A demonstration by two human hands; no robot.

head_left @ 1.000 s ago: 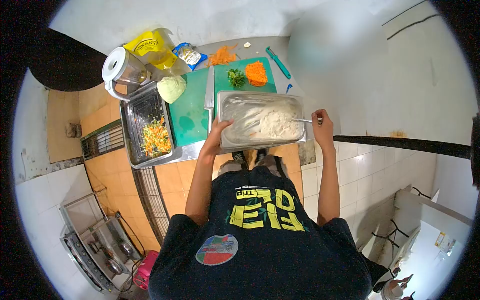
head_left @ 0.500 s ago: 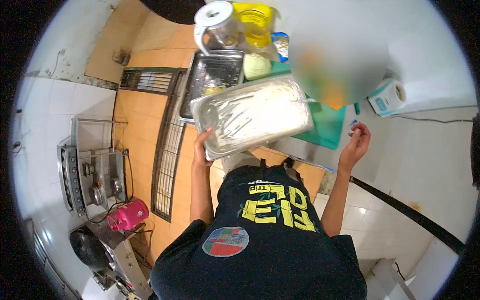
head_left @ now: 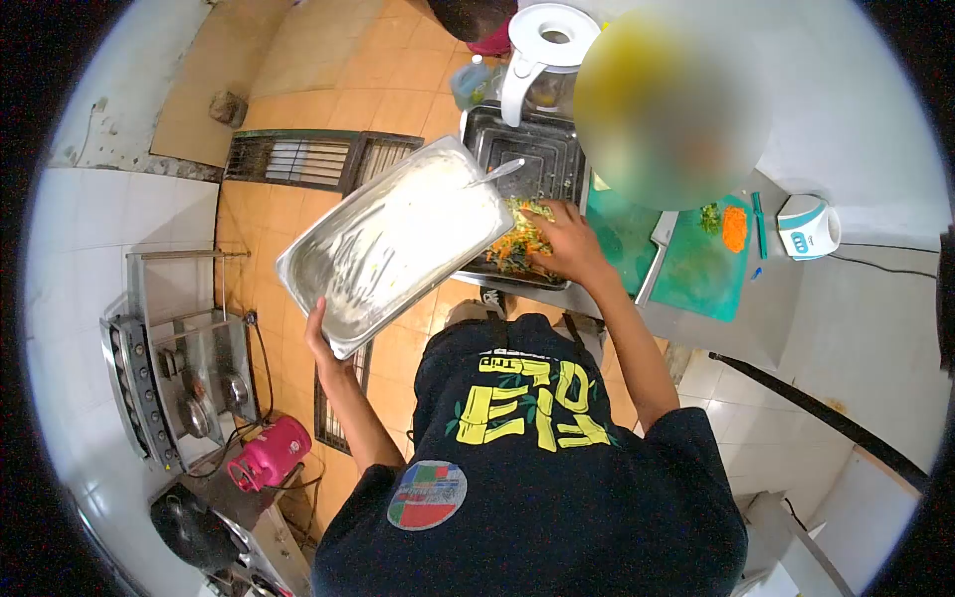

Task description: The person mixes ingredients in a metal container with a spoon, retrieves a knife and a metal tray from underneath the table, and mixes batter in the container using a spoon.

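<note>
A steel pan (head_left: 343, 234) smeared inside with a thick white creamy mix is tilted in front of me. My left hand (head_left: 331, 360) grips its near left corner, thumb over the rim and fingers hidden beneath. A spoon (head_left: 500, 169) rests in the pan at the far right. To the right of the pan, my right hand (head_left: 575, 247) is curled around shredded vegetables (head_left: 519, 242), orange and green, at the near end of a dark baking tray (head_left: 517, 149). Its fingertips are partly buried in the shreds.
On the counter are a green cutting board (head_left: 686, 284) with a knife (head_left: 657, 257), chopped greens (head_left: 709, 217) and grated carrot (head_left: 734, 229). A kitchen scale (head_left: 808, 227) sits right, a white-lidded pitcher (head_left: 547, 45) behind the tray. A blurred disc covers part of the counter.
My left hand has moved the pan left and tilted it. My right hand has gone from the counter's right side to the vegetables in the tray. The view has shifted.
</note>
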